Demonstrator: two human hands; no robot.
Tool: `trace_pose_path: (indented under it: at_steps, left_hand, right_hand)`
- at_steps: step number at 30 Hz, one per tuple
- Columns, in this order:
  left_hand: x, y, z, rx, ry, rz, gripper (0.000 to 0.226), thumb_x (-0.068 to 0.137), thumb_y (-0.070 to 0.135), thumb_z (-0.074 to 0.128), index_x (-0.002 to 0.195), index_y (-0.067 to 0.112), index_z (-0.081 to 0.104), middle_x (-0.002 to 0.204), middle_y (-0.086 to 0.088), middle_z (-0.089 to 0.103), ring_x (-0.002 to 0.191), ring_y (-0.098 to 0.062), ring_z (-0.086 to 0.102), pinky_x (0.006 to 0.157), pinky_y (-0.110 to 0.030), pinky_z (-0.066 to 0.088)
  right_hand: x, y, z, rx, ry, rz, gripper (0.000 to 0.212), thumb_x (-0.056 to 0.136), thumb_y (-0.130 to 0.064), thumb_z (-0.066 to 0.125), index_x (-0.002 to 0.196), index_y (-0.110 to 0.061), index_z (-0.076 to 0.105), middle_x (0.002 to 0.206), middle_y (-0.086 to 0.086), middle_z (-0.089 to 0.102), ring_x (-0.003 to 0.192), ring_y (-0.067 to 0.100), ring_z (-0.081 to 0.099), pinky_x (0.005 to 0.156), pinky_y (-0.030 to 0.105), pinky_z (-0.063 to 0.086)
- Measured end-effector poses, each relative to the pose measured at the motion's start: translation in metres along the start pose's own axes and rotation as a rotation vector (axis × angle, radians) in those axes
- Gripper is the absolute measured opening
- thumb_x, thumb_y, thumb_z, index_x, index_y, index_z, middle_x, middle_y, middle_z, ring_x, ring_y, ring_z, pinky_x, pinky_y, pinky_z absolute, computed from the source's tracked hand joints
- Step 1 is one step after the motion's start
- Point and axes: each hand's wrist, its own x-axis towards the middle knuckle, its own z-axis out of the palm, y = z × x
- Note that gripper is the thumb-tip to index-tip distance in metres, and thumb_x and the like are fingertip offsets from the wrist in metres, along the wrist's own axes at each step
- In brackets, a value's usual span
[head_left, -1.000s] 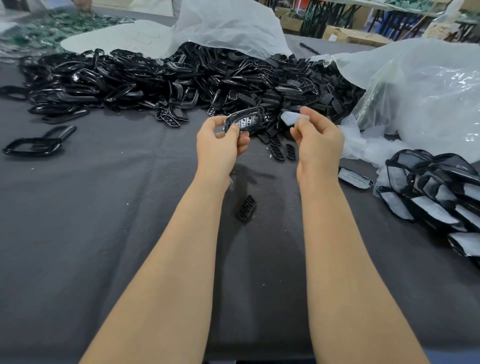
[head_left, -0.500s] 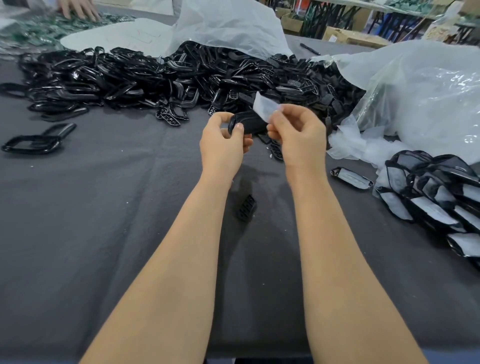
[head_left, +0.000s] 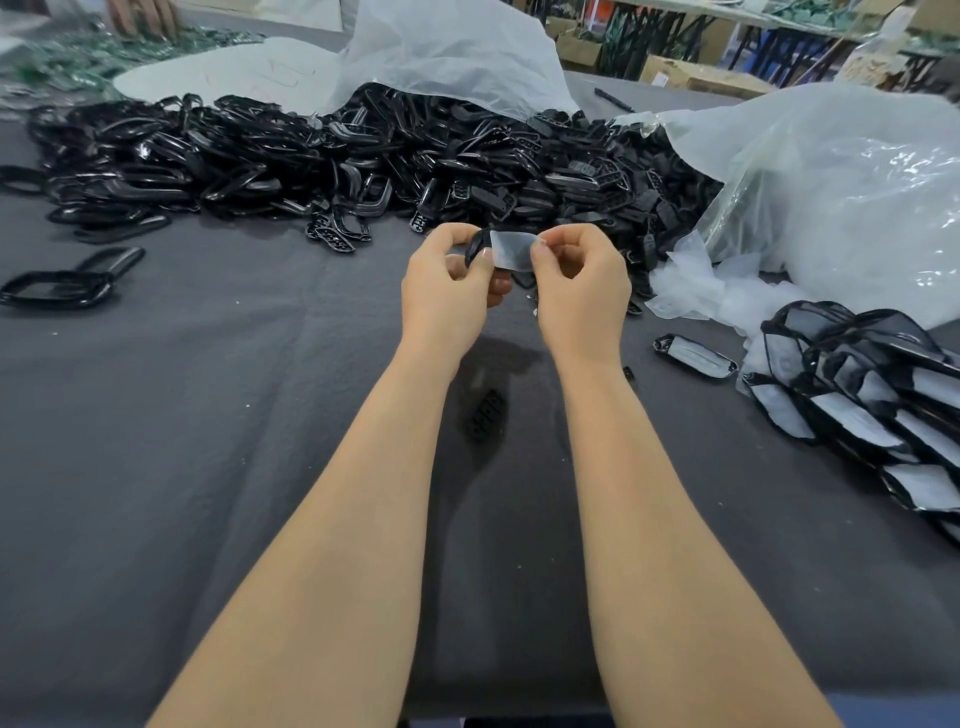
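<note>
Two hands on one job, centre of frame, slightly above the middle. Left hand (head_left: 451, 283) pinched a small black plastic part (head_left: 475, 242) between thumb and curled fingers, held up off the cloth. Right hand (head_left: 584, 283) pinched one edge of a pale translucent film (head_left: 511, 250) with thumb and forefinger. Film lay across the part's face, with its left edge at the left thumb. Couldn't tell whether it was stuck down or loose. Hands were nearly touching, part between them.

Lower down, between the forearms: one small ribbed black piece (head_left: 485, 415) flat on the grey cloth (head_left: 208, 415). Just behind the hands, a big heap of black parts (head_left: 363, 156) ran across the upper half, from the left edge to right of centre. White plastic sheet (head_left: 457, 52) draped over the heap's back, top centre. Clear bag (head_left: 857, 197) filled the upper right, crumpled film scraps (head_left: 691, 283) at its foot. Right edge, mid-height: stack of filmed parts (head_left: 883, 410), with a single filmed part (head_left: 693, 358) lying just left of it. Left edge: black loop frames (head_left: 57, 286), apart from the heap. Top left corner: another person's hand (head_left: 145, 18) on a spread of green pieces (head_left: 78, 57).
</note>
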Motion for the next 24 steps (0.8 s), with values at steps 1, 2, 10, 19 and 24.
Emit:
trace_pose_path:
  at_steps: [1,2,10,19,24]
  left_hand:
    - [0.000,-0.001,0.000,0.003,-0.002,0.000,0.022,0.096,0.007,0.052,0.094,0.029,0.052,0.071,0.001,0.067,0.063,-0.003,0.065,0.078,-0.031,0.058]
    - [0.000,-0.001,0.000,0.004,-0.003,-0.002,0.020,0.096,0.008,0.053,0.096,0.027,0.053,0.070,0.001,0.067,0.063,-0.004,0.065,0.078,-0.031,0.058]
    - [0.003,-0.002,0.001,0.012,-0.008,-0.003,0.019,0.097,0.008,0.053,0.113,0.015,0.055,0.074,-0.001,0.067,0.063,-0.002,0.064,0.074,-0.025,0.058]
    - [0.003,-0.004,0.001,0.009,-0.028,-0.009,0.019,0.097,0.008,0.053,0.114,0.017,0.055,0.075,-0.001,0.067,0.063,0.000,0.065,0.071,-0.021,0.057]
    - [0.004,-0.004,0.000,0.009,-0.040,-0.007,0.017,0.098,0.011,0.051,0.112,0.021,0.055,0.072,0.003,0.068,0.063,0.000,0.065,0.072,-0.022,0.057]
  right_hand:
    - [0.000,0.001,0.000,0.004,0.002,0.002,0.005,0.090,-0.008,0.059,0.087,-0.012,0.061,0.074,-0.012,0.056,0.071,0.003,0.052,0.066,0.006,0.037]
    - [0.000,0.001,0.001,0.003,0.001,0.002,0.005,0.089,-0.008,0.060,0.087,-0.012,0.060,0.073,-0.013,0.055,0.070,0.002,0.051,0.066,0.006,0.037]
    - [-0.002,0.003,0.002,0.063,0.019,0.020,0.010,0.089,-0.008,0.061,0.094,-0.012,0.054,0.072,-0.013,0.052,0.065,-0.002,0.050,0.063,0.005,0.037]
    - [0.008,0.007,-0.002,0.363,-0.135,0.344,0.015,0.092,-0.009,0.060,0.083,-0.021,0.058,0.078,-0.001,0.064,0.068,0.009,0.060,0.062,0.017,0.050]
    - [0.009,0.012,-0.002,0.377,-0.130,0.349,0.015,0.092,-0.009,0.060,0.081,-0.019,0.059,0.080,0.003,0.065,0.066,0.008,0.061,0.060,0.016,0.049]
